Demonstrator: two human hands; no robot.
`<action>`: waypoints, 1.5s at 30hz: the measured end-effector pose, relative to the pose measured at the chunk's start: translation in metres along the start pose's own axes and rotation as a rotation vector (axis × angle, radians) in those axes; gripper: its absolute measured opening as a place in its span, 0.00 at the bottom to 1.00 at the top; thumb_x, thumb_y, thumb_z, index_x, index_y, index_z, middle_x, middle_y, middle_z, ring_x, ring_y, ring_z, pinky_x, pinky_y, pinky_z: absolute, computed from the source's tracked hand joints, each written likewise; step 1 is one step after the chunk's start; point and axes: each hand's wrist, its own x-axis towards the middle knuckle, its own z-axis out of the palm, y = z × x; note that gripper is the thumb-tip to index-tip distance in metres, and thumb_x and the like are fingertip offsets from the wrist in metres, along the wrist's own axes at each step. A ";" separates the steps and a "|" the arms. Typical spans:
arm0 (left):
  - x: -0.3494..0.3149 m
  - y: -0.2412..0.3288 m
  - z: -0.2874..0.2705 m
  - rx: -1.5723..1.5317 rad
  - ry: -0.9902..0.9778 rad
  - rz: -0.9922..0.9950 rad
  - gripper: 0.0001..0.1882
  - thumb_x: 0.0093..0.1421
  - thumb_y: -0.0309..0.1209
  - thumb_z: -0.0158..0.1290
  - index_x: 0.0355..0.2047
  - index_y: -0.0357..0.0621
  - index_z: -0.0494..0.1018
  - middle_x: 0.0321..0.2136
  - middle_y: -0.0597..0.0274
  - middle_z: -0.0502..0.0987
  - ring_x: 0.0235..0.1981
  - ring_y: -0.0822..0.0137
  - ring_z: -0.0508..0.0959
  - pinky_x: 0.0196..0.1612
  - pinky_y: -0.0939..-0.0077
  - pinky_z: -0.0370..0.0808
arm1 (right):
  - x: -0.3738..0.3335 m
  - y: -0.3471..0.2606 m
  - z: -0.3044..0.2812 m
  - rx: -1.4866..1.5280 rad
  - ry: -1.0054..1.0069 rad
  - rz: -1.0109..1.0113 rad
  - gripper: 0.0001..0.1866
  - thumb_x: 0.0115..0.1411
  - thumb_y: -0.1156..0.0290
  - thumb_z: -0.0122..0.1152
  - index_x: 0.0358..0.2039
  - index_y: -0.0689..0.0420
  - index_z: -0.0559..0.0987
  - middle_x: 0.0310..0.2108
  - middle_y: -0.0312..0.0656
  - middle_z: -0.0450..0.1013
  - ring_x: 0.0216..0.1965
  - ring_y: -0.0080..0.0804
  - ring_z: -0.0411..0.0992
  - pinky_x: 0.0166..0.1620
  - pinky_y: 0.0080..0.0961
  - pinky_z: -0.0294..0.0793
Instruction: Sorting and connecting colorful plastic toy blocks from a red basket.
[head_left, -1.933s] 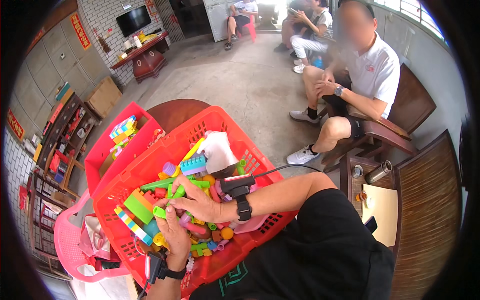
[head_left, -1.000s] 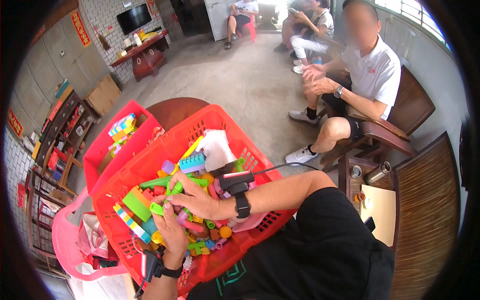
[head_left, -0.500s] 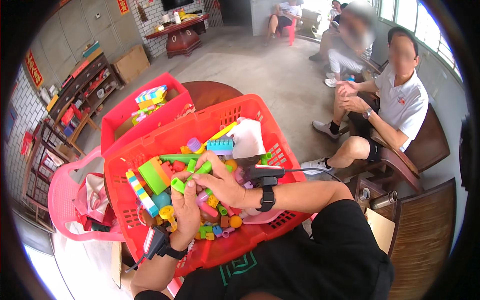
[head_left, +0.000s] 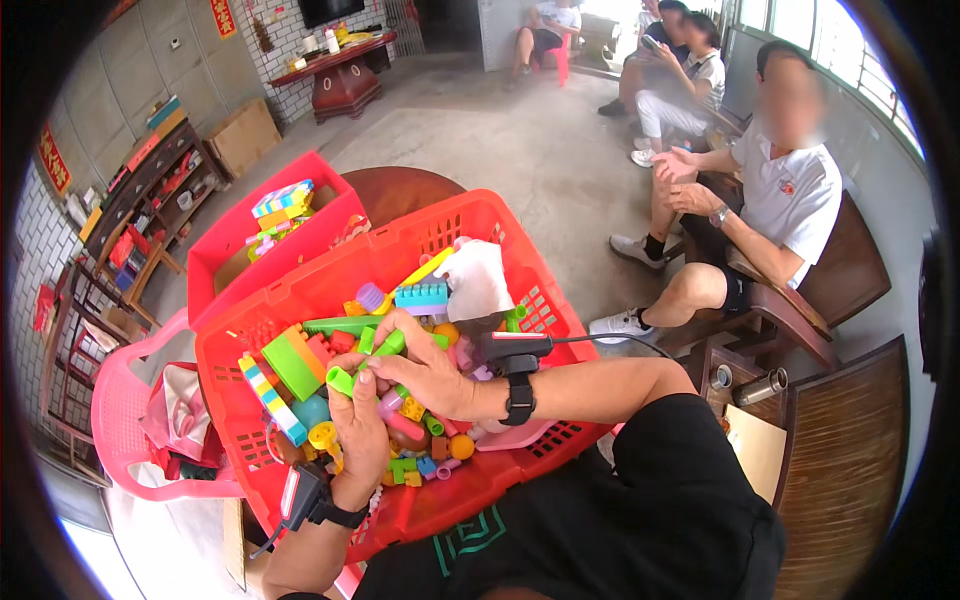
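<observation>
Above a red plastic basket (head_left: 375, 262) full of toy pieces, my two hands meet over a light-green toy tube (head_left: 341, 381). My left hand (head_left: 358, 425) is closed on its near end, with thumb and fingers pinching it. From the right, my right hand (head_left: 435, 375) curls over the same green piece, its fingertips close to my left thumb; the fingers partly hide the join. Around them lie a green and orange block stack (head_left: 297, 362), a striped block bar (head_left: 272, 400), a blue block (head_left: 421, 297), a yellow cup-shaped piece (head_left: 323, 436) and an orange ball (head_left: 461, 447).
Beyond the basket stands a red box (head_left: 270, 275) holding colourful blocks, beside a round brown table (head_left: 405, 185). A pink chair (head_left: 120, 410) with cloth on it is at left. To the right sits a person (head_left: 790, 210) beside a wooden stand with a metal flask (head_left: 763, 386).
The whole picture has shifted a little leftward. Both hands stay together on the green tube, with only slight finger movement.
</observation>
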 end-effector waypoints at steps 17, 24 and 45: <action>-0.001 0.001 0.000 0.012 0.019 -0.021 0.11 0.66 0.36 0.40 0.41 0.42 0.65 0.29 0.69 0.66 0.31 0.78 0.65 0.36 0.82 0.65 | 0.001 -0.001 0.001 0.073 -0.014 0.022 0.10 0.60 0.74 0.50 0.38 0.55 0.59 0.24 0.34 0.64 0.25 0.16 0.64 0.26 0.15 0.64; 0.000 -0.002 -0.001 -0.022 0.023 -0.010 0.13 0.65 0.36 0.40 0.44 0.42 0.64 0.31 0.67 0.67 0.32 0.77 0.65 0.37 0.82 0.66 | 0.000 -0.010 0.003 0.006 -0.004 0.061 0.08 0.61 0.71 0.48 0.37 0.56 0.61 0.26 0.35 0.63 0.28 0.17 0.63 0.29 0.16 0.64; 0.000 -0.003 -0.015 -0.489 -0.427 -0.277 0.28 0.60 0.34 0.46 0.59 0.43 0.52 0.57 0.58 0.59 0.54 0.55 0.66 0.51 0.55 0.69 | 0.029 -0.018 -0.013 -0.189 -0.167 -0.193 0.16 0.62 0.56 0.46 0.33 0.58 0.65 0.29 0.40 0.63 0.33 0.27 0.64 0.36 0.27 0.63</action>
